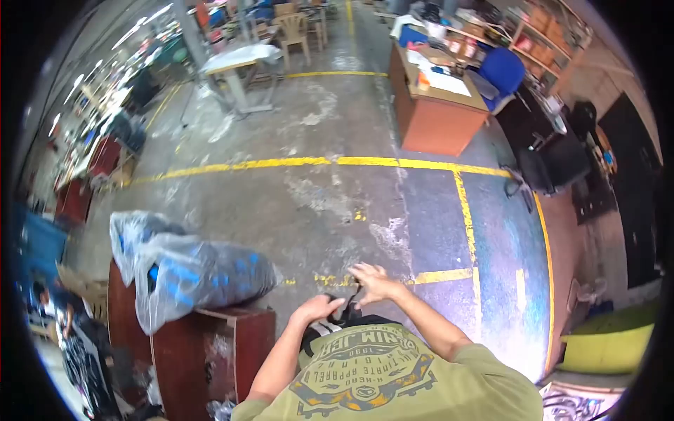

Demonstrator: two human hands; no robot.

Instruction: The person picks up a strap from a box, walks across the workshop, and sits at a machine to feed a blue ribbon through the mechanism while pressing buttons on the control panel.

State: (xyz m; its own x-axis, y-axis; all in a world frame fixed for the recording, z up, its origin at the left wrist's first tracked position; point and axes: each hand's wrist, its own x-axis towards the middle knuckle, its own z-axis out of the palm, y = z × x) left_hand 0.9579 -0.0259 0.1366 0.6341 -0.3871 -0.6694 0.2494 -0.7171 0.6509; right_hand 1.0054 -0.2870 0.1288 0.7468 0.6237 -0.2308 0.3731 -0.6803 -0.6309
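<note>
Both hands are in front of the waist, close together, just beyond the hem of a green printed T-shirt. My left hand has its fingers curled in at a dark strap-like item; its fingertips are partly hidden. My right hand is held a little higher, fingers spread apart, with the thumb near the same dark item. Below the hands, black cloth with white stripes shows at the waist.
Left, a plastic-wrapped bundle with blue marks lies on a reddish-brown cabinet. Yellow lines mark the floor. Ahead are a desk, a blue chair and a white-topped table. A yellow-green item sits right.
</note>
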